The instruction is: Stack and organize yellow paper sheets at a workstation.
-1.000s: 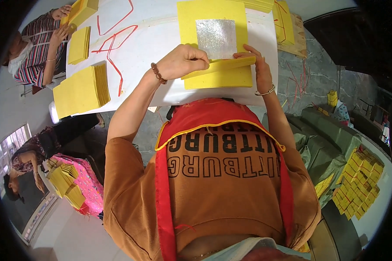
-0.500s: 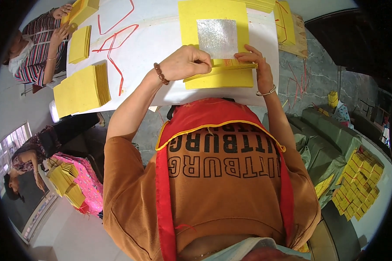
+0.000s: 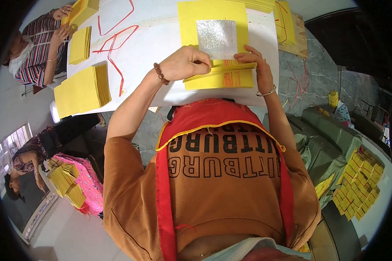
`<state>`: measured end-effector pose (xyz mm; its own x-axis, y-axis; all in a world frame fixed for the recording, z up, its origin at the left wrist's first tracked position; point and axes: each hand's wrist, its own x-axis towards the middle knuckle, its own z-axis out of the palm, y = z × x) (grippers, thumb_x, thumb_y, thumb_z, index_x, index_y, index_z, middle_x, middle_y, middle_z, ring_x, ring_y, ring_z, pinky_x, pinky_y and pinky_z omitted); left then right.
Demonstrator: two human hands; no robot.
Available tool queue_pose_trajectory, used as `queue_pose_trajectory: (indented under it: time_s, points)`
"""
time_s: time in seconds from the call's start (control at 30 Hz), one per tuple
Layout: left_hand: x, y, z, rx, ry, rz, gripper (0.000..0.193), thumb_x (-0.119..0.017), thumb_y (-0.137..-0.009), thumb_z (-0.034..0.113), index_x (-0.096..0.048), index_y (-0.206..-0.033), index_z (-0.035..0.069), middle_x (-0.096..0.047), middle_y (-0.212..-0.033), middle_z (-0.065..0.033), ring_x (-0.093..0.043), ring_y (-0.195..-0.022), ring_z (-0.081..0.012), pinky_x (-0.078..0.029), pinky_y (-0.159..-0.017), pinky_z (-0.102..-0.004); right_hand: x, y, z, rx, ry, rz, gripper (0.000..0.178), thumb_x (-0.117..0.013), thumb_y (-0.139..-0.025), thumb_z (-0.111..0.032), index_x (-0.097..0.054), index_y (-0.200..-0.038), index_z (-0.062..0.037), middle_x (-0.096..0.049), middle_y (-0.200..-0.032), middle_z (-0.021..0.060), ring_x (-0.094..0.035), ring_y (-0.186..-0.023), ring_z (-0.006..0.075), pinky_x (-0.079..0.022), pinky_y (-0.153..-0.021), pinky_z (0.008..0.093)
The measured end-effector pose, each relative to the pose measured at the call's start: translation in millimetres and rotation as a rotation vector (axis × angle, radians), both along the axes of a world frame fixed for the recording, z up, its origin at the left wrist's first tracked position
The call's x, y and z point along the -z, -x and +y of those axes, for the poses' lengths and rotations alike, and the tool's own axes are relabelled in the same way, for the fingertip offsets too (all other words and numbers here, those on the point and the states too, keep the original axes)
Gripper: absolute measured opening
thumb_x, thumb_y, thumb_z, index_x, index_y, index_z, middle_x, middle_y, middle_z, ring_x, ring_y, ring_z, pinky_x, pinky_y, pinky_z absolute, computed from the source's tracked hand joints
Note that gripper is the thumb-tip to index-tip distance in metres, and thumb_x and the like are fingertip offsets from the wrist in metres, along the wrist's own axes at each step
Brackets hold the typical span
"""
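Observation:
In front of me a stack of yellow paper sheets (image 3: 188, 27) lies on the white table, its top sheet bearing a silver foil square (image 3: 217, 38). At the near end several sheet edges (image 3: 233, 68) are lifted into a thin fold. My left hand (image 3: 188, 64) is closed, thumb and finger pinching the left end of those edges. My right hand (image 3: 258, 65) is at their right end, fingers bent over the paper and thumb hidden. Below the fold a yellow sheet with a red printed patch (image 3: 231, 80) shows.
Stacks of yellow paper (image 3: 80, 90) stand on the table's left, near red straps (image 3: 113, 56). A tied yellow bundle (image 3: 285, 24) is at the far right. Across the left corner a person (image 3: 39, 48) handles a yellow bundle; another person (image 3: 28, 156) bends at lower left. Bundles (image 3: 359, 182) are piled right.
Below the lifted edges, the sheet surface was plain yellow and now shows a red printed patch. Both hands stay in nearly the same place.

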<state>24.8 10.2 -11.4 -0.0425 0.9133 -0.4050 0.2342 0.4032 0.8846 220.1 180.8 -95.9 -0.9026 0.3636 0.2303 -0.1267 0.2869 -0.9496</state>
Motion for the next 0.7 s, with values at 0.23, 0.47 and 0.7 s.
queue_pose_trajectory:
  time_s: [0.23,0.47,0.7]
  points:
    - [4.4,0.1,-10.3,-0.105,-0.136,-0.01,0.016,-0.061,-0.08,0.017,-0.064,-0.085,0.001,-0.059,-0.077,-0.0011,-0.049,-0.066,-0.0081,-0.04,-0.062,-0.0236,-0.7,0.2,-0.5,0.029,-0.113,-0.011,0.02,-0.062,-0.079,-0.012,-0.064,-0.098,-0.0093,-0.064,-0.102,0.0033,-0.038,-0.122,0.0252,-0.03,-0.101,0.0371]
    - [20.7,5.8,-34.0,0.089,-0.503,0.693,0.051,-0.066,-0.076,0.029,-0.051,-0.123,0.013,-0.045,-0.128,-0.0133,-0.035,-0.124,-0.0275,-0.032,-0.099,-0.0401,2.4,3.6,1.4,0.034,-0.058,0.056,0.023,-0.064,-0.074,0.0,-0.064,-0.094,-0.0102,-0.065,-0.1,0.0024,-0.04,-0.12,0.0247,-0.032,-0.1,0.0363]
    - [26.3,-5.5,-36.6,0.028,-0.687,1.242,0.046,-0.057,-0.072,0.011,-0.057,-0.117,0.018,-0.051,-0.122,-0.0075,-0.045,-0.113,-0.0271,-0.037,-0.09,-0.0393,-27.6,3.3,0.8,0.132,-0.382,0.07,0.029,-0.068,-0.072,-0.014,-0.062,-0.101,-0.0128,-0.052,-0.123,0.0048,-0.041,-0.12,0.0263,-0.029,-0.099,0.0386]
